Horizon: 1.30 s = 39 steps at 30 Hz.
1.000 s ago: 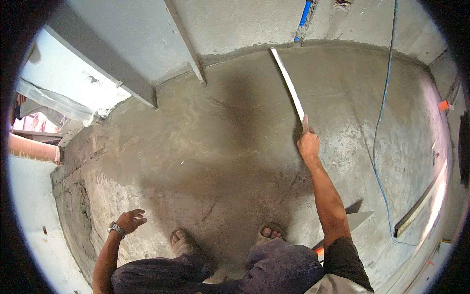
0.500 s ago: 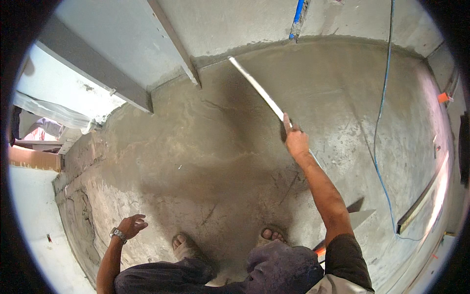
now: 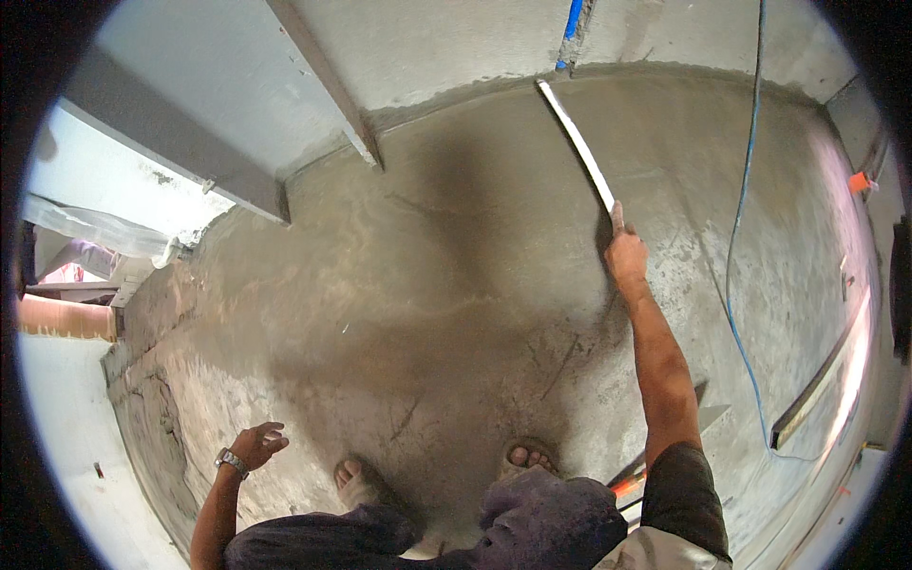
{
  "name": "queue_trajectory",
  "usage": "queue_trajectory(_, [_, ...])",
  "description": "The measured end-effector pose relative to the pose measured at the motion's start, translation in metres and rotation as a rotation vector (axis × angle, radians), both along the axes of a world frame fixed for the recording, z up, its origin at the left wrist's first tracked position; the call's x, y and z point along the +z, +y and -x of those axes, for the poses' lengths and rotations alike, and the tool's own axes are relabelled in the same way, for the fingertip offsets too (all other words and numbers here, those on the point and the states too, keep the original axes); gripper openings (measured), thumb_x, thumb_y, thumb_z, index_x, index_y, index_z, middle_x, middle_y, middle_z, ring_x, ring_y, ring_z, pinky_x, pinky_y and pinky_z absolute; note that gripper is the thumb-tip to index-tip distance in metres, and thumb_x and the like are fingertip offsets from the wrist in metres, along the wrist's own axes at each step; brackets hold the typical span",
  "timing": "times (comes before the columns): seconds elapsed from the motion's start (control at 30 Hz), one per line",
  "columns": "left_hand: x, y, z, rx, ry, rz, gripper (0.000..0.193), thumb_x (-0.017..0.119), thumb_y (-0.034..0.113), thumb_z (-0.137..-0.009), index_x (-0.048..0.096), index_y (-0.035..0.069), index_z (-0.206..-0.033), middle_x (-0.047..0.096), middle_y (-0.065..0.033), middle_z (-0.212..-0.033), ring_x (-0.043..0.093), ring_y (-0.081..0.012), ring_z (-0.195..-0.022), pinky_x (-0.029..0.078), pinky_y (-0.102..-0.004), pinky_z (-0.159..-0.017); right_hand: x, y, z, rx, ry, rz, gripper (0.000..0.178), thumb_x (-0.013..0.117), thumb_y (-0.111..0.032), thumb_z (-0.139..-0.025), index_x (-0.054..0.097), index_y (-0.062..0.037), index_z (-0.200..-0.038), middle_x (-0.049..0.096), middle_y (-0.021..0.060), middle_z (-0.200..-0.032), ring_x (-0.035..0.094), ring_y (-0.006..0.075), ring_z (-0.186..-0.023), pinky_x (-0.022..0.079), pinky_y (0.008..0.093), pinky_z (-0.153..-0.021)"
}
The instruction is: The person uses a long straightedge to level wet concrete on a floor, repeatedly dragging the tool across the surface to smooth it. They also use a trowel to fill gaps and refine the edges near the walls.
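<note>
My right hand [image 3: 627,258] grips a long pale straightedge [image 3: 577,138], the index finger laid along its top. From the hand the straightedge reaches up and left over the smooth grey mortar floor [image 3: 399,242]. Its far tip is close to the base of the back wall. Whether its whole edge touches the floor cannot be made out. My left hand [image 3: 255,446] hangs above the floor at the lower left, fingers loosely bent and apart with nothing in them. A metal-banded watch [image 3: 230,462] is on that wrist.
A blue cable [image 3: 737,218] runs down the right side to the floor, near a rectangular metal tube [image 3: 817,394]. Beside my right elbow lies a grey flat blade [image 3: 714,415]; an orange object [image 3: 628,485] is near my knee. Dark posts [image 3: 328,81] meet the floor at left.
My right hand has swept right and slightly farther away with the straightedge, whose far tip has swung right along the back wall. My left hand has barely moved.
</note>
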State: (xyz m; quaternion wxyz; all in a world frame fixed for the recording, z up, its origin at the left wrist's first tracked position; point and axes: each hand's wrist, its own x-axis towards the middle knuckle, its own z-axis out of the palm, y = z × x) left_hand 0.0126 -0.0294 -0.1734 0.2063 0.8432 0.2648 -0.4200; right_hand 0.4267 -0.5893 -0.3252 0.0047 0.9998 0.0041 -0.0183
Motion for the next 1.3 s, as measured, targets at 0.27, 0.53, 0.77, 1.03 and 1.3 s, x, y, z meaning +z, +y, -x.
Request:
queue_trajectory(0.27, [-0.008, 0.007, 0.003, 0.039, 0.002, 0.026, 0.045, 0.063, 0.034, -0.084, 0.055, 0.009, -0.119, 0.067, -0.0101, -0.102, 0.065, -0.0248, -0.093, 0.052, -0.0362, -0.079, 0.003, -0.037, -0.011, -0.074, -0.134, -0.141, 0.079, 0.058, -0.004, -0.074, 0.022, -0.0177, -0.143, 0.061, 0.0216, -0.093, 0.062, 0.0387, -0.078, 0.051, 0.0455, -0.069])
queue_trajectory(0.53, [-0.01, 0.002, -0.009, 0.017, 0.023, 0.033, 0.049, 0.062, 0.038, -0.083, 0.055, 0.007, -0.121, 0.064, -0.0125, -0.108, 0.063, -0.028, -0.099, 0.05, -0.0386, -0.084, 0.006, -0.025, -0.009, 0.097, -0.1, -0.225, 0.078, 0.061, -0.006, -0.074, 0.024, -0.0163, -0.142, 0.062, 0.0232, -0.088, 0.06, 0.0408, -0.079, 0.048, 0.0475, -0.071])
queue_trajectory(0.77, [-0.005, -0.005, -0.012, 0.026, 0.057, 0.0, 0.051, 0.063, 0.037, -0.083, 0.054, 0.007, -0.122, 0.064, -0.0122, -0.11, 0.062, -0.0284, -0.1, 0.05, -0.0395, -0.085, -0.006, -0.046, -0.018, 0.004, -0.128, -0.218, 0.073, 0.06, -0.009, -0.077, 0.026, -0.0166, -0.141, 0.063, 0.023, -0.084, 0.061, 0.0412, -0.077, 0.05, 0.0471, -0.071])
queue_trajectory(1.03, [-0.009, 0.002, -0.007, -0.001, 0.069, -0.003, 0.051, 0.063, 0.037, -0.083, 0.054, 0.007, -0.122, 0.064, -0.0122, -0.11, 0.063, -0.028, -0.099, 0.051, -0.0395, -0.083, 0.008, -0.092, -0.041, -0.243, -0.191, -0.27, 0.067, 0.059, -0.008, -0.074, 0.036, -0.012, -0.137, 0.063, 0.0255, -0.086, 0.062, 0.0406, -0.082, 0.049, 0.0475, -0.072])
queue_trajectory(1.3, [-0.014, 0.001, -0.013, -0.003, 0.028, 0.016, 0.049, 0.063, 0.037, -0.082, 0.055, 0.007, -0.12, 0.065, -0.0131, -0.108, 0.064, -0.0273, -0.097, 0.051, -0.0387, -0.081, -0.009, -0.101, -0.038, -0.294, -0.228, -0.476, 0.056, 0.06, -0.01, -0.074, 0.047, -0.0073, -0.129, 0.061, 0.0282, -0.087, 0.061, 0.0429, -0.083, 0.048, 0.0477, -0.072])
